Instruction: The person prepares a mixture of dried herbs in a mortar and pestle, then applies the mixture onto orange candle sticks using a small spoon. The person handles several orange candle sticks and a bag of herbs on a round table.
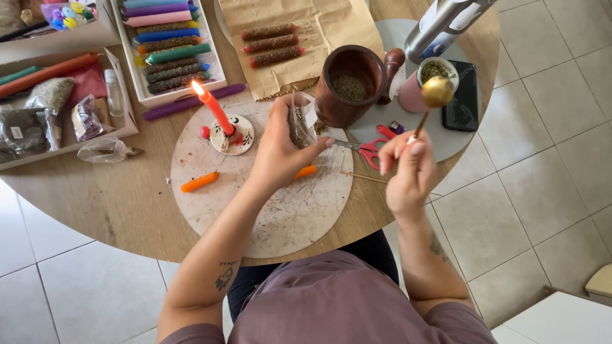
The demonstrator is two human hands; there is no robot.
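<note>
My left hand [280, 150] grips a small clear bag of dried herbs [298, 124] above the round pale board [274, 216]. My right hand [408, 169] holds a small golden spoon [436, 92] by its thin handle, its bowl raised over a pink jar of herbs [422, 86]. A dark wooden mortar [347, 86] with ground herbs stands between my hands, its pestle [391, 67] leaning behind it. A lit red candle [213, 108] stands in a small holder [233, 135] on the board. Two orange candle pieces [199, 182] lie on the board, one partly under my left hand.
Red scissors [370, 150] lie by the mortar. Three herb-coated candles [273, 44] rest on brown paper. A white box of coloured candles [167, 44] and a tray of herb bags [44, 114] sit at the left. A black phone [464, 102] and a metal bottle [443, 25] are at the right.
</note>
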